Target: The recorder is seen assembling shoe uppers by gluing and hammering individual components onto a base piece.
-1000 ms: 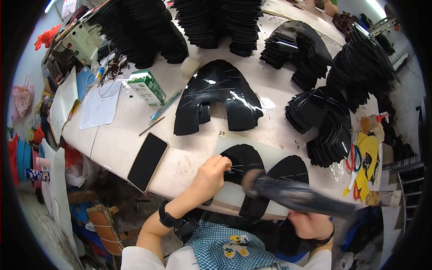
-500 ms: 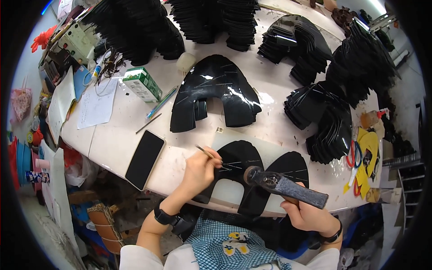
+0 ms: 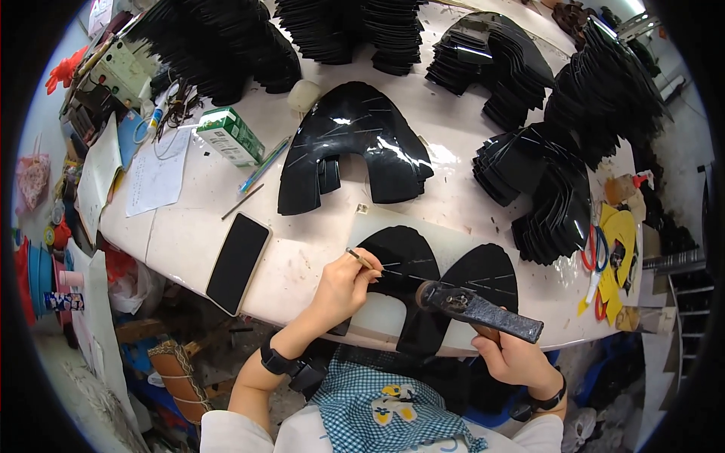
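Fingers point(image 3: 368, 276) of the left hand point(image 3: 340, 293) pinched on a thin rod point(image 3: 361, 258), tip now angled in at the pale lines on the black arched piece point(image 3: 404, 253); contact, can't tell! Right hand point(image 3: 519, 361) clamped round the hammer point(image 3: 483, 311) at four o'clock, a blur one second ago, crisp now: looks like a lull between taps for lining up. Piece lies flat on the pale board point(image 3: 377, 315). Green box point(image 3: 230, 137) at ten o'clock, contents hidden; bottle point(image 3: 621, 190) at two, amber-tinted, maybe liquid inside.
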`<action>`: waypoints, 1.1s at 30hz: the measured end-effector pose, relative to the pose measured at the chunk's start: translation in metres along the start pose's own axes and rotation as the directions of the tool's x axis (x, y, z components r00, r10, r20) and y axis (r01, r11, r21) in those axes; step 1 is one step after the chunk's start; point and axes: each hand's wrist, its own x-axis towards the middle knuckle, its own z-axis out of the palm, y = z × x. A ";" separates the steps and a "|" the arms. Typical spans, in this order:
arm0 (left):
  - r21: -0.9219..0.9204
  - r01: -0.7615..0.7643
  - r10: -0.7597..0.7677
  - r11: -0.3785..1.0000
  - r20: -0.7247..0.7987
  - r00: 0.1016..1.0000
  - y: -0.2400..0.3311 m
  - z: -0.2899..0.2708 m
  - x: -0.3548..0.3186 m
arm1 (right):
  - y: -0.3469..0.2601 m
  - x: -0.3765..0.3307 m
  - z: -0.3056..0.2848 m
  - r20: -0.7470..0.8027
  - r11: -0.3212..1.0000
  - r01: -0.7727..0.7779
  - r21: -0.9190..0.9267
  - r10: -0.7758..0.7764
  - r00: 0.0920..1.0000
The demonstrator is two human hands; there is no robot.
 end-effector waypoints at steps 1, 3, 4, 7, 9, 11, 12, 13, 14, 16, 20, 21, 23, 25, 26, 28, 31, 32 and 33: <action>-0.001 0.000 0.000 1.000 0.000 1.000 0.000 0.000 0.000 | 0.000 0.000 0.000 0.014 1.000 -0.012 0.000 0.012 1.000; -0.009 0.017 -0.017 1.000 0.006 1.000 0.000 0.001 0.001 | 0.001 -0.001 0.000 0.015 1.000 -0.002 -0.014 0.003 1.000; -0.008 0.016 -0.016 1.000 0.006 1.000 0.001 0.002 0.000 | 0.001 -0.002 0.000 0.015 1.000 0.008 -0.028 -0.008 1.000; 0.035 -0.036 0.037 0.999 -0.017 0.999 0.002 0.004 0.001 | 0.003 -0.001 0.002 0.017 0.997 0.048 -0.066 -0.047 0.999; 0.084 -0.087 0.086 0.993 0.010 0.996 0.005 0.004 0.002 | -0.001 0.000 0.003 0.018 1.000 -0.006 -0.019 0.006 1.000; 0.068 -0.099 0.098 0.993 0.023 0.995 0.002 0.004 0.003 | -0.007 0.001 0.001 0.023 0.998 -0.060 0.027 0.059 0.998; 0.056 -0.109 0.107 0.992 0.032 0.994 0.001 0.003 0.004 | -0.012 0.003 -0.001 0.037 0.997 -0.073 0.036 0.071 0.997; 0.057 -0.110 0.108 0.992 0.030 0.994 0.002 0.004 0.003 | -0.016 0.004 -0.004 0.051 0.995 -0.086 0.045 0.084 0.995; 0.045 -0.099 0.097 0.994 0.030 0.995 0.003 0.004 0.001 | -0.019 0.006 -0.008 0.051 0.995 -0.084 0.045 0.082 0.995; 0.042 -0.082 0.081 0.996 0.024 0.996 0.006 0.003 -0.002 | -0.025 0.009 -0.015 -0.006 0.991 0.127 -0.046 -0.128 0.992; 0.166 -0.207 0.192 0.964 0.106 0.976 0.015 0.007 0.003 | -0.026 -0.011 -0.027 -0.239 0.693 0.345 0.634 -0.248 0.939; 0.216 -0.228 0.207 0.949 0.116 0.972 0.015 0.011 0.002 | -0.013 -0.003 -0.024 -0.201 0.690 0.482 0.540 -0.450 0.870; 0.192 -0.211 0.199 0.958 0.079 0.977 0.015 0.011 -0.002 | -0.021 0.030 -0.021 0.019 0.847 0.491 0.205 -0.504 0.863; 0.252 -0.236 0.218 0.939 0.095 0.971 0.016 0.010 -0.003 | -0.040 0.048 -0.017 0.279 0.991 -0.031 -0.129 0.066 0.958; 0.402 -0.272 0.232 0.874 0.148 0.962 0.012 0.009 -0.004 | -0.032 0.043 -0.020 0.237 0.983 0.086 -0.161 -0.045 0.970; 0.393 -0.289 0.254 0.873 0.140 0.957 0.011 0.009 -0.008 | -0.029 0.026 -0.026 0.129 0.958 0.155 -0.241 -0.126 0.984; 0.060 0.036 -0.040 0.998 0.072 0.997 0.003 0.000 0.003 | -0.016 -0.002 -0.031 -0.014 0.982 0.086 -0.166 -0.089 0.996; -0.198 0.226 -0.227 0.954 0.015 0.974 -0.001 -0.002 0.004 | -0.012 -0.010 -0.033 -0.018 0.983 0.084 -0.166 -0.088 0.996; -0.086 0.158 -0.161 0.984 -0.033 0.986 -0.001 -0.005 0.008 | -0.010 -0.021 -0.033 -0.085 0.990 0.009 -0.138 -0.021 0.996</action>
